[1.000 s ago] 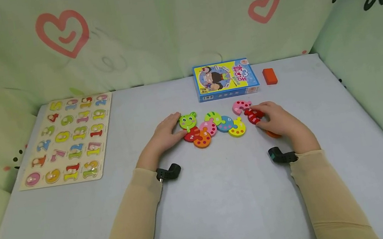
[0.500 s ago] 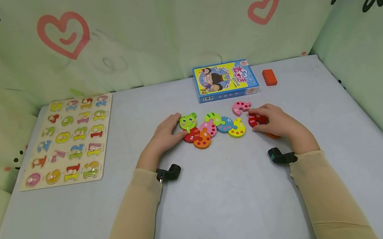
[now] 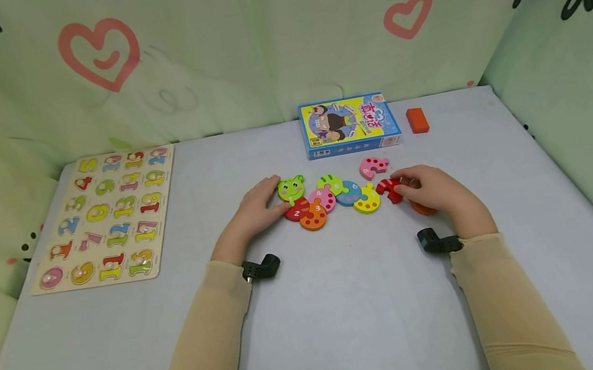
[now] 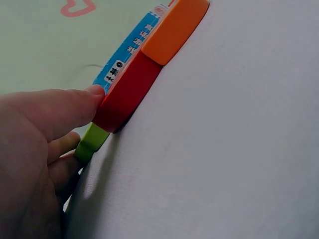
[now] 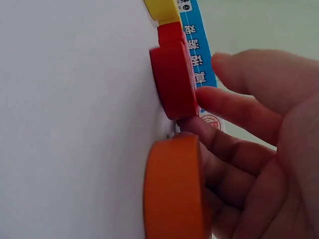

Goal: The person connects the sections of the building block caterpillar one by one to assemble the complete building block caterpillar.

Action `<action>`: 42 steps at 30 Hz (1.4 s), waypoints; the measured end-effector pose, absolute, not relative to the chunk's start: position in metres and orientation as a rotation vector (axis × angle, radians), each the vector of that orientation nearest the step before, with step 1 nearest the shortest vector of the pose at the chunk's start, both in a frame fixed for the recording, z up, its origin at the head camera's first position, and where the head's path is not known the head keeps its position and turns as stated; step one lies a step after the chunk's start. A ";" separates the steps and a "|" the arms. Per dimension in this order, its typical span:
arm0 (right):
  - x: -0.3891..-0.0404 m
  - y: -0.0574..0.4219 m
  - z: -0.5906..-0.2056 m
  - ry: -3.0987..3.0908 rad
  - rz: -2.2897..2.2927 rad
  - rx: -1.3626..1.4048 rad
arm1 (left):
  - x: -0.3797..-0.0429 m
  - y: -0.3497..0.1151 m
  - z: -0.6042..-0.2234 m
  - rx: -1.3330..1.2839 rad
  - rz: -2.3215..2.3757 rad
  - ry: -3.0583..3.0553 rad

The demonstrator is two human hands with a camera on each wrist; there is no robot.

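Observation:
A row of wooden caterpillar puzzle pieces lies mid-table, from the smiling green head (image 3: 291, 189) past the red "2" piece (image 3: 296, 211) to the yellow piece (image 3: 367, 198). My left hand (image 3: 258, 211) rests beside the head. In the left wrist view, its thumb touches the red "2" piece (image 4: 127, 94). A striped red piece (image 3: 389, 189) lies flat just right of the yellow one. My right hand (image 3: 431, 193) touches it with a fingertip, the thumb standing off it in the right wrist view. An orange piece (image 5: 174, 191) sits partly hidden under that hand.
A pink piece (image 3: 374, 167) lies separately behind the row. Farther back stand a blue and yellow box (image 3: 350, 124) and a small orange block (image 3: 417, 120). A wooden number board (image 3: 106, 217) lies at the left. Green curtains with drawings surround the table.
The striped red piece has turned and come down beside the yellow piece. My right hand has loosened around it and shifted slightly right. The left hand has stayed in place.

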State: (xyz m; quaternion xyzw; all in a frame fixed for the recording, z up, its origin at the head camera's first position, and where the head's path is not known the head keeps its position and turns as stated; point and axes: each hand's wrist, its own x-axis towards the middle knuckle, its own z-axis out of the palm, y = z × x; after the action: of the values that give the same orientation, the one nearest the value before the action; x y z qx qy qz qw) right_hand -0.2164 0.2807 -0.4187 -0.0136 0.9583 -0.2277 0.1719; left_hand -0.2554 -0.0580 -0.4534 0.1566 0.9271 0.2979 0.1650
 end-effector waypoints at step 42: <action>-0.239 0.248 -0.405 2.581 -0.763 -0.274 | -0.257 -0.059 -0.456 0.473 0.850 2.654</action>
State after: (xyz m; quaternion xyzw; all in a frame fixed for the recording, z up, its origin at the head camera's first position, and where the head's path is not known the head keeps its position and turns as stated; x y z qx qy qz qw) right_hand -0.2393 0.2485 -0.4047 -0.0990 0.9314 -0.2753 0.2166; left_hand -0.2572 -0.0593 -0.4561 0.1652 0.9273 0.2969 0.1570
